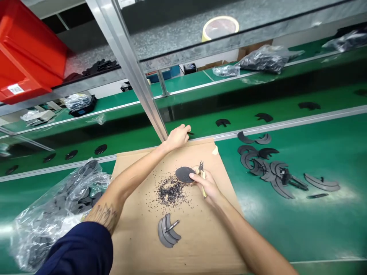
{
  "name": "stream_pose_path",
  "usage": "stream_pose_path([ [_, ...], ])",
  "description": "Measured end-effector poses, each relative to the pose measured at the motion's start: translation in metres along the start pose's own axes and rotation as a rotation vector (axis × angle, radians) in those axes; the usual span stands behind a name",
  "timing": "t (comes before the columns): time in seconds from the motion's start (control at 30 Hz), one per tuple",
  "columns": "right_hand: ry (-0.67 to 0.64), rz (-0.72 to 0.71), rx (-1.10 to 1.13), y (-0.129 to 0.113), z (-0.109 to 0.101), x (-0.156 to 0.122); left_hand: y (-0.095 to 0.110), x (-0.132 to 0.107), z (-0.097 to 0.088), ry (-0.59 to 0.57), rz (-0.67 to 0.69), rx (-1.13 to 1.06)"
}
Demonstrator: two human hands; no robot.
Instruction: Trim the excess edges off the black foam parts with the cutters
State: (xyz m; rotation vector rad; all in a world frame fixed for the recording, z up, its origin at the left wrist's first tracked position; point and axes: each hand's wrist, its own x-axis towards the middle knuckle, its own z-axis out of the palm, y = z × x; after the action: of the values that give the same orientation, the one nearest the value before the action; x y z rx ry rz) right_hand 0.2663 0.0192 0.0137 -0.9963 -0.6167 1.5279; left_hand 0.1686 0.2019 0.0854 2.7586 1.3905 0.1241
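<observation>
My right hand grips a small pair of yellow-handled side cutters over a cardboard sheet. A dark oval rubber piece sits against the cutters' jaws, just past my fingers. Below it lies a heap of black crumbs. My left hand rests at the sheet's far edge, fingers curled, with a small dark bit at the fingertips. I cannot tell whether that bit is held. Near my left forearm lies a stack of dark crescent pieces.
Green conveyor belts carry scattered dark cut pieces and a pair of pliers. A clear plastic bag of dark pieces lies at the left. An aluminium upright rises ahead, and a red bin sits on a shelf above.
</observation>
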Motion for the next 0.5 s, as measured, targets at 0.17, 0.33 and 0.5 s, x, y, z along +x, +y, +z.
stream_pose_path([
  [0.17, -0.177, -0.056, -0.175, -0.005, 0.002, -0.007, -0.028, -0.103, 0.001, 0.264, 0.142, -0.778],
  [0.33, -0.413, -0.271, -0.523, -0.009, 0.016, -0.013, -0.042, -0.194, 0.018, 0.178, -0.077, -1.238],
  [0.5, -0.442, -0.483, -0.799, 0.004, 0.05, -0.017, -0.038, -0.232, 0.031, 0.111, -0.236, -1.356],
])
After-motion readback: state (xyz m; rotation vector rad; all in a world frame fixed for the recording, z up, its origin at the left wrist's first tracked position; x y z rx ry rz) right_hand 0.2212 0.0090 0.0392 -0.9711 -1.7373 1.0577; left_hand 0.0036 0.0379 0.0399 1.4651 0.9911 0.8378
